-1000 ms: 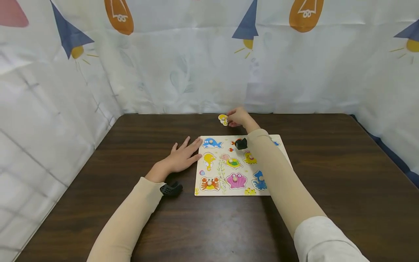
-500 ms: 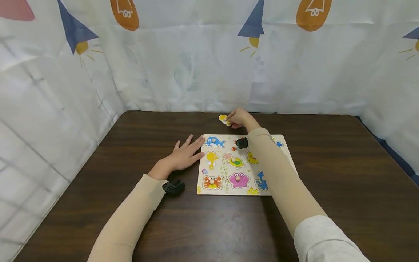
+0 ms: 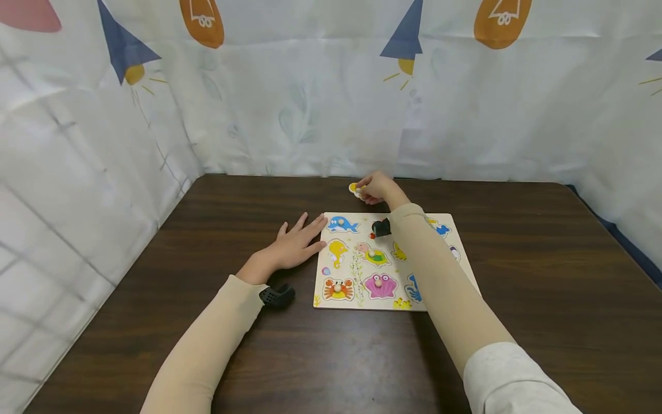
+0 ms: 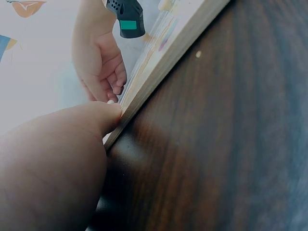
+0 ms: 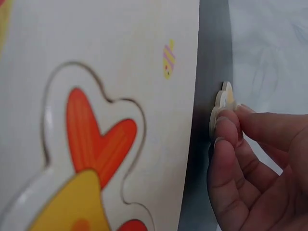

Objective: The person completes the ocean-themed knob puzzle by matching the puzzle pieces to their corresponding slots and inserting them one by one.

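At the far side of the table, my right hand pinches a small yellow-and-white wooden puzzle piece between thumb and fingers. Seen from the right wrist, the piece stands with its thin scalloped edge showing, its face partly behind the fingertips. My left hand lies with fingers spread at the left edge of the knobbed puzzle board, fingertips and thumb touching it. On the board are a blue whale, a yellow seahorse, a turtle, a crab and a pink shell.
My right forearm crosses above the board and hides part of its right side. A dark wooden table spreads around it. A white patterned curtain hangs behind the table's far edge.
The fingers of my right hand have closed further over the yellow piece, covering more of it. My left hand keeps its place at the board. The head view has shifted slightly.
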The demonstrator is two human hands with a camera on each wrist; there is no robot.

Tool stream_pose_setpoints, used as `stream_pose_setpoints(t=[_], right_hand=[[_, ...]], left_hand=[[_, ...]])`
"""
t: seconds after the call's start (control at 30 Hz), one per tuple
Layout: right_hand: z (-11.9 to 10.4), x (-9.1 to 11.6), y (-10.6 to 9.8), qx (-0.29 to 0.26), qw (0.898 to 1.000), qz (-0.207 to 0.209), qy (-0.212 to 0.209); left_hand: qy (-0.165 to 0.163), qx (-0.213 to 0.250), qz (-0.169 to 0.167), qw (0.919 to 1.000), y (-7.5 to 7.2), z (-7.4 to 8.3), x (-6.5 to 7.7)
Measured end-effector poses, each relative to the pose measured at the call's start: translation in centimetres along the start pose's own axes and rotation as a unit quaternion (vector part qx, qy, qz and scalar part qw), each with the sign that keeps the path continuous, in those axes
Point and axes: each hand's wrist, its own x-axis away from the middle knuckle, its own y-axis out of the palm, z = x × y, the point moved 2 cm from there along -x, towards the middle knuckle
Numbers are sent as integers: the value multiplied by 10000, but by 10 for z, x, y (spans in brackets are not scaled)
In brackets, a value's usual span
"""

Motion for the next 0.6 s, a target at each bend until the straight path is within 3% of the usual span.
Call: stream_pose_setpoints(t=[0.23,0.6], right_hand=[[2,2,2,-177,9997,155,-66],[-5,3,8,359,9982,476,-36]], left_hand=[[-24,4,-37,10000,1,0,0],[-77,44,-72,9999,-1,1,3]])
